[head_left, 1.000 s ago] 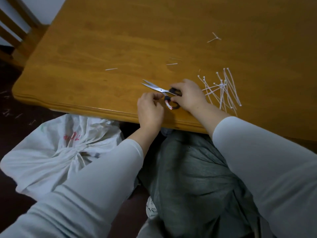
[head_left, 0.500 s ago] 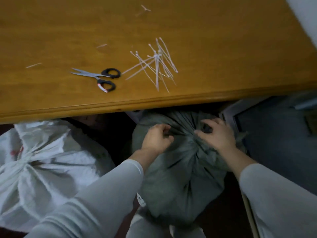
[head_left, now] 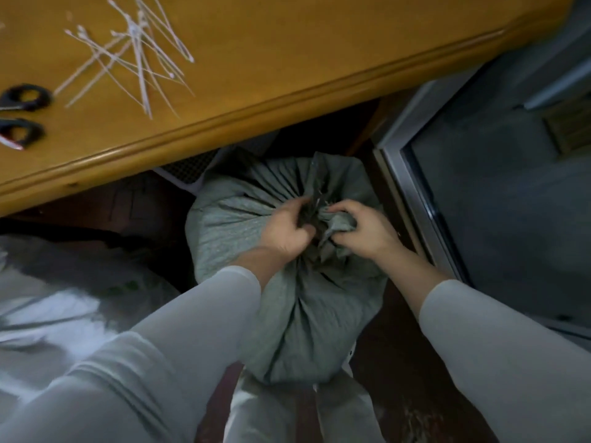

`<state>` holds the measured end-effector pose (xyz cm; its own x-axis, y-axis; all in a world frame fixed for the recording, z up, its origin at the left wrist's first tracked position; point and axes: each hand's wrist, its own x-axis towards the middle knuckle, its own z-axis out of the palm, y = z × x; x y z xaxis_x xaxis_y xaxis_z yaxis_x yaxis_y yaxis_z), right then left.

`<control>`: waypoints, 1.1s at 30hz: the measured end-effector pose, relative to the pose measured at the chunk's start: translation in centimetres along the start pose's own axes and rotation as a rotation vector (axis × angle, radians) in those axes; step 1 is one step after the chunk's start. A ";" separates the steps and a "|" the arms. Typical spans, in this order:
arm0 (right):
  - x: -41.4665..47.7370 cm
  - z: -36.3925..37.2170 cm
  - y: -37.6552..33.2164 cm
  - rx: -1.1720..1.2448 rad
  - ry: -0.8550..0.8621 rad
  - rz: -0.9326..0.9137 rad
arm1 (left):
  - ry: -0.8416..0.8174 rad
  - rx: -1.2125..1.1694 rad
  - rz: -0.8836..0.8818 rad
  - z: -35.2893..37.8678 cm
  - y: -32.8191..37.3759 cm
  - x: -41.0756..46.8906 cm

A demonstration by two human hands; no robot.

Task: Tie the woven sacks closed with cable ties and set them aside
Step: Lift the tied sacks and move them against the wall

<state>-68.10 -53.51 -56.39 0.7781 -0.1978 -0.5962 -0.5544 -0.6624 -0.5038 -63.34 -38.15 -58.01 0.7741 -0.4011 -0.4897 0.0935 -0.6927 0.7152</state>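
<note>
Two hands pinched the sack at its neck; our left hand and right hand each had a tight grip, maybe to lift it.

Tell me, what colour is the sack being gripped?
Grey-green, the sack in both hands; the head view, the only one, shows it.

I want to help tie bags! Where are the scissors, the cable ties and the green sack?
scissors (head_left: 44,98): head view, on the upper black handle loop.
cable ties (head_left: 135,29): head view, where the white ties cross in the pile.
green sack (head_left: 303,314): head view, on its bulging side below the gathered neck.
</note>
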 end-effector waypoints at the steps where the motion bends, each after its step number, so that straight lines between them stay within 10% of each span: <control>1: 0.0 -0.3 0.1 0.017 0.007 -0.001 | 0.051 -0.012 -0.044 0.1 0.1 0.4; 7: 3.2 -1.6 -3.1 0.119 0.051 0.141 | 0.062 0.033 -0.119 0.7 -0.4 0.3; 12: 4.8 -3.5 -5.8 0.732 0.005 0.281 | 0.062 0.197 -0.061 1.2 -1.1 -0.4; 16: 4.2 -3.2 -7.5 -0.260 0.212 -0.226 | 0.069 0.245 0.041 2.0 -1.2 -0.5; 19: 1.8 -1.5 -9.4 -0.473 -0.001 -0.549 | 0.013 0.295 0.020 2.1 -1.1 -0.3; 26: 2.0 0.0 -3.5 -0.375 0.108 0.010 | -0.046 0.287 0.128 1.1 -2.1 -0.2; 33: 2.4 1.2 -0.6 0.211 0.197 0.117 | 0.094 0.174 0.112 2.0 -3.6 -0.1</control>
<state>-66.20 -52.70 -58.26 0.7364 -0.4133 -0.5357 -0.6764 -0.4667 -0.5698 -65.02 -36.86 -61.52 0.8290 -0.4296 -0.3580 -0.0995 -0.7432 0.6616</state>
